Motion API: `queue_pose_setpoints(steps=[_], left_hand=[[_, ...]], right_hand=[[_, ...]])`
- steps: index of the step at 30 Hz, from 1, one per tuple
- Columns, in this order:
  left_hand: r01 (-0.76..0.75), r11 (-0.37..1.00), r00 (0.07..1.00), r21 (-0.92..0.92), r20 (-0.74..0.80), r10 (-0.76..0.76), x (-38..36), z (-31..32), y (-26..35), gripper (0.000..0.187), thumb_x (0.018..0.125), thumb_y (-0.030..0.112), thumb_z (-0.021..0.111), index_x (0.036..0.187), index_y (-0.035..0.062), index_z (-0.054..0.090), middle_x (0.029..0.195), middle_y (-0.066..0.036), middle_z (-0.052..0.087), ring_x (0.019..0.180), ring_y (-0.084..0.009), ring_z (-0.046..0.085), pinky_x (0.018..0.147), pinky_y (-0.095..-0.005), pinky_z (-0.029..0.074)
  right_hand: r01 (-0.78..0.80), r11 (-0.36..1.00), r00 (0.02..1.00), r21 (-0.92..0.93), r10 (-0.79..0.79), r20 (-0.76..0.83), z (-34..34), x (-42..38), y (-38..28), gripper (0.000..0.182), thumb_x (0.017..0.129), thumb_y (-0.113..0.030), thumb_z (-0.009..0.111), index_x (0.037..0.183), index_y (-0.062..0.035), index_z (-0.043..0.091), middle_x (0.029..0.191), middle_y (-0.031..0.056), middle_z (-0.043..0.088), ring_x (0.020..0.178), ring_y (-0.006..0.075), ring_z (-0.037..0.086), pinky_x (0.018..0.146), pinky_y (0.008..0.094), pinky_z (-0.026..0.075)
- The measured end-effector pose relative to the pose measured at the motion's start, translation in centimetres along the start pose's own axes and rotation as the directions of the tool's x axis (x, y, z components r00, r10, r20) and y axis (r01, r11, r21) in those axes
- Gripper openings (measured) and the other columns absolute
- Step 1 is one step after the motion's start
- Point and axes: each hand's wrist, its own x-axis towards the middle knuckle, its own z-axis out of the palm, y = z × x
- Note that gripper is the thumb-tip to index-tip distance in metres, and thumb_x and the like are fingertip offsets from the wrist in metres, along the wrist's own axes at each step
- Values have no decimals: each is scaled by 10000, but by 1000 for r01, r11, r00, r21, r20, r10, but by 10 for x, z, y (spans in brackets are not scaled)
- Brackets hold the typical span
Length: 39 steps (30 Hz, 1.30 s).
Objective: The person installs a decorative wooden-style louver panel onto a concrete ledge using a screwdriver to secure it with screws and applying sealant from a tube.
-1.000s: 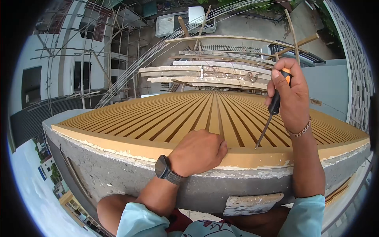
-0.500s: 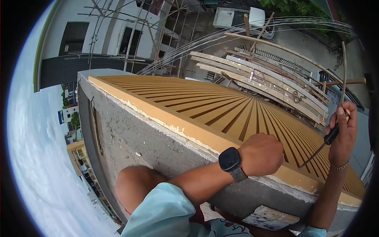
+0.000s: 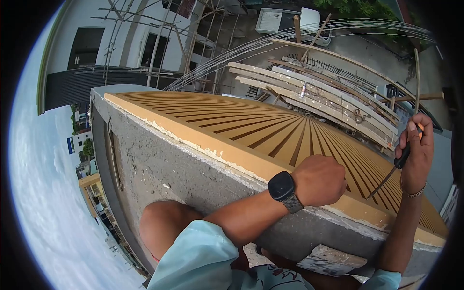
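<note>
A screwdriver (image 3: 402, 157) with a black and orange handle is gripped in my right hand (image 3: 419, 154), beside the yellow-tan slatted panel (image 3: 270, 140). Its dark shaft slants down-left, and the tip meets or hovers just over a groove near the panel's edge; contact is hard to judge. My left hand (image 3: 320, 181) is closed in a fist at that edge, knuckles up. Its fingers curl out of sight, so anything inside them is hidden. A dark watch (image 3: 282, 186) is on the left wrist.
A rough concrete ledge (image 3: 159, 159) runs along the panel. Below the ledge lies a paint-spattered board (image 3: 333, 259). Past the panel are wooden scaffold planks (image 3: 319, 92) holding a small bottle (image 3: 303, 90), with overhead cables (image 3: 232, 48) and a parked white truck (image 3: 282, 21) far below.
The view has shifted slightly. My right hand and screwdriver appear a little higher and further left, with the tip still near the panel's edge. My left fist stays in nearly the same place.
</note>
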Motion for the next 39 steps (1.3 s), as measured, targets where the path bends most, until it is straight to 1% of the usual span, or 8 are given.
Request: queue_pose_setpoints(steps=[8, 10, 14, 17, 23, 33, 36, 39], left_hand=[[-9, 1000, 1000, 27, 2, 9, 5, 1, 1, 400, 846, 266, 523, 612, -48, 602, 603, -249, 571, 620, -419, 589, 634, -483, 479], [-1, 999, 1000, 43, 23, 0, 5, 2, 0, 406, 850, 275, 521, 611, -43, 606, 600, -245, 572, 620, -421, 588, 634, -488, 476], [-22, 996, 1000, 86, 11, 21, 5, 6, -1, 419, 869, 283, 502, 618, -33, 618, 619, -238, 584, 634, -414, 583, 654, -484, 465], [-34, 995, 997, 93, 73, 28, 4, 1, 0, 431, 879, 301, 495, 632, -30, 619, 630, -241, 580, 642, -413, 577, 659, -485, 456], [3, 989, 996, 146, 91, -17, 6, 0, 1, 433, 888, 332, 483, 695, -21, 642, 687, -257, 586, 684, -424, 574, 675, -494, 449], [349, 846, 937, 403, -152, -314, 8, 23, 11, 404, 866, 304, 450, 744, -8, 676, 768, -263, 635, 745, -427, 625, 721, -480, 505], [468, 793, 879, 391, -297, -372, 7, 32, 18, 403, 869, 298, 434, 776, -6, 682, 784, -257, 646, 767, -425, 636, 731, -482, 513], [489, 750, 869, 446, -320, -377, 8, 32, 19, 402, 872, 305, 435, 796, 2, 688, 795, -251, 650, 768, -417, 639, 718, -486, 512]], right_hand=[[2, 979, 1000, -204, -5, -14, -17, -12, -65, 137, 940, -149, 516, 1054, -72, 524, 627, -32, 424, 572, 21, 418, 473, 181, 354], [196, 785, 980, -588, -183, 82, -25, -31, -83, 158, 913, -122, 556, 1052, -46, 554, 628, -21, 428, 593, 38, 438, 514, 231, 376], [224, 442, 948, -869, 106, 299, -71, -79, -103, 240, 815, -48, 610, 1049, -23, 562, 745, 124, 548, 647, 260, 563, 620, 359, 455], [-29, 157, 970, -987, 242, 10, -124, -129, -83, 244, 796, -58, 607, 1034, -28, 561, 868, 171, 584, 737, 359, 584, 676, 412, 478], [-285, -140, 958, -948, -67, -278, -225, -226, -11, 199, 877, -156, 536, 1057, -74, 514, 907, 173, 558, 726, 393, 603, 614, 465, 502], [-620, 286, 770, -731, 45, -636, -236, -269, 47, 265, 910, -179, 441, 1142, -54, 411, 1051, 274, 526, 853, 462, 572, 720, 501, 495], [-608, 571, 747, -552, 175, -641, -243, -272, 34, 513, 813, -337, 642, 1171, -62, 398, 1084, 245, 533, 975, 402, 555, 834, 452, 473], [-669, 567, 729, -482, 370, -577, -246, -268, 9, 770, 658, -380, 799, 1216, -85, 357, 1121, 217, 531, 1040, 361, 541, 884, 420, 459]])
